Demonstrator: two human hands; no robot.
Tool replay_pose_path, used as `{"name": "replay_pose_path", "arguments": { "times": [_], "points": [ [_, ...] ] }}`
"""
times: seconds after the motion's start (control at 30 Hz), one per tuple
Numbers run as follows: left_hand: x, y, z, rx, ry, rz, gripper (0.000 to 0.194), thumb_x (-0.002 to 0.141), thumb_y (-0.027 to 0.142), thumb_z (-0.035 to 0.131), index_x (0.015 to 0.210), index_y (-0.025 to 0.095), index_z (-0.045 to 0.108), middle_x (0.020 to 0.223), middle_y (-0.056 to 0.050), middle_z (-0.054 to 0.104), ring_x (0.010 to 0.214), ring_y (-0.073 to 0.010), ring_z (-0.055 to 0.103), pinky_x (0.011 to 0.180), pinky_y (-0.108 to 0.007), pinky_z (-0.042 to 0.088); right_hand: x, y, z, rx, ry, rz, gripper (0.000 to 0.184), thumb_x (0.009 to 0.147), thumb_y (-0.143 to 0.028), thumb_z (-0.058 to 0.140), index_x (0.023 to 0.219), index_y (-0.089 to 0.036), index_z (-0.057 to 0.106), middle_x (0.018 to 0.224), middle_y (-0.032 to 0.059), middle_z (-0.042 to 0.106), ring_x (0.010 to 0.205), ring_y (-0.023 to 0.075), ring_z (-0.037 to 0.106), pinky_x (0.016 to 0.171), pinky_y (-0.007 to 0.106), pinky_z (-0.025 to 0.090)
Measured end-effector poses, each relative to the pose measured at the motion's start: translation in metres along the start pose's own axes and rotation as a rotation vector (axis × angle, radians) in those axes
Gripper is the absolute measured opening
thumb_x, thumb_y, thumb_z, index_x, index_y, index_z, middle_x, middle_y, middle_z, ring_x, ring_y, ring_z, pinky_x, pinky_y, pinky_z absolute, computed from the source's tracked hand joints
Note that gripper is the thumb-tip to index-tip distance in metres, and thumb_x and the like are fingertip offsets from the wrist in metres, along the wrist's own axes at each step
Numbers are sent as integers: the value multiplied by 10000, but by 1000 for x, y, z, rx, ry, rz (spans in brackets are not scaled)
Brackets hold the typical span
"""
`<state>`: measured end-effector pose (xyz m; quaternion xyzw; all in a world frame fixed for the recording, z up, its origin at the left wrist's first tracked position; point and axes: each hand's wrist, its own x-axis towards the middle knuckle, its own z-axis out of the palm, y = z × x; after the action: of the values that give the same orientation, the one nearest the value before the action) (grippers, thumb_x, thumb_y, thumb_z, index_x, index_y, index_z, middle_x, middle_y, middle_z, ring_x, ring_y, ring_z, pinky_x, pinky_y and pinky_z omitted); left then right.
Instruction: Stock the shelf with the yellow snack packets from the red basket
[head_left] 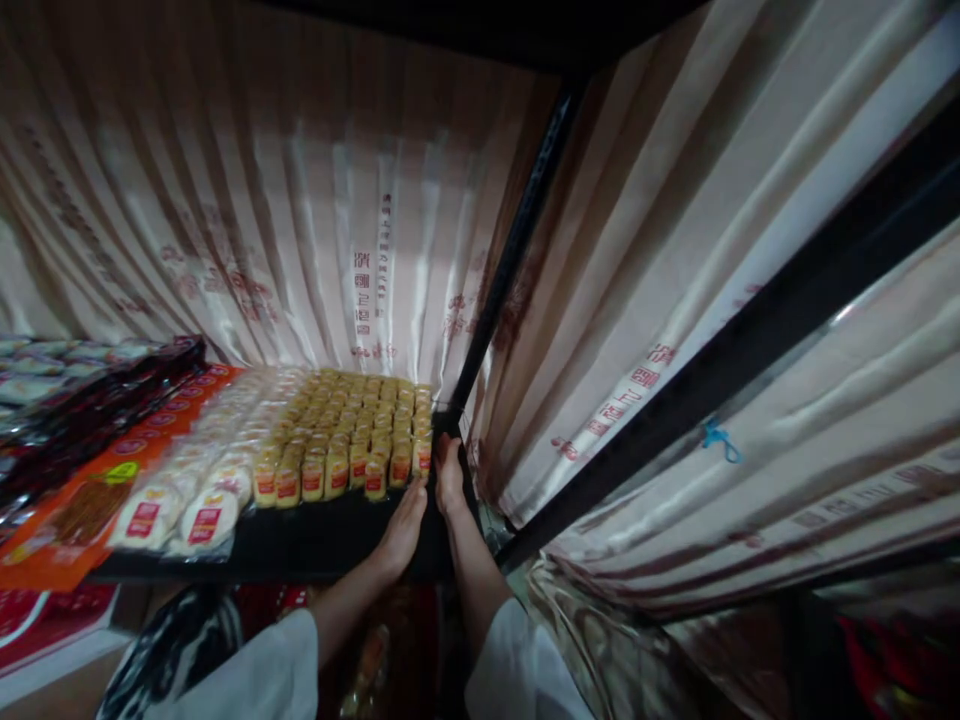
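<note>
Rows of small yellow packaged cakes (335,470) with red labels stand upright on a black shelf (322,535). My left hand (405,522) is at the front of the rightmost row, its fingers stretched out beside the end packet (422,458). On that row's right side, my right hand (450,478) is held flat with its fingers extended along the shelf. The end packet lies between the two hands; whether the fingertips press on it is hard to tell in the dim, blurred view. Neither hand visibly grips anything.
Left of the cakes are rows of round white packets (204,522), orange bags (71,520) and dark shiny packs (82,425). Printed pale curtains (315,220) hang behind and to the right. A black post (517,235) and a slanting black bar (675,390) frame the corner.
</note>
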<state>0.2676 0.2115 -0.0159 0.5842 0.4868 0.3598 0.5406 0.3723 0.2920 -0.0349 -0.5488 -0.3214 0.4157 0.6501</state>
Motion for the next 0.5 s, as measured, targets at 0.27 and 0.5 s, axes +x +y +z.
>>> {"name": "replay_pose_path", "arguments": {
  "times": [0.27,0.5],
  "points": [
    [21,-4,12,-52,26,26,539,921,425,268,1340,113,398,1450,-92,325,1352,-180,267,1140,-371,182,15,-2,10,-125,-106,-70,792,839,-695,113,1245,-172,548,1079,88,666,1068,205,589,879,337,479],
    [18,-3,13,-22,73,105,528,918,417,251,1329,131,418,1429,-70,374,1335,-159,306,1139,-348,197,2,-16,11,-142,-184,-35,745,831,-697,185,1206,-189,581,1067,58,672,1075,205,584,921,333,458]
  ]
}}
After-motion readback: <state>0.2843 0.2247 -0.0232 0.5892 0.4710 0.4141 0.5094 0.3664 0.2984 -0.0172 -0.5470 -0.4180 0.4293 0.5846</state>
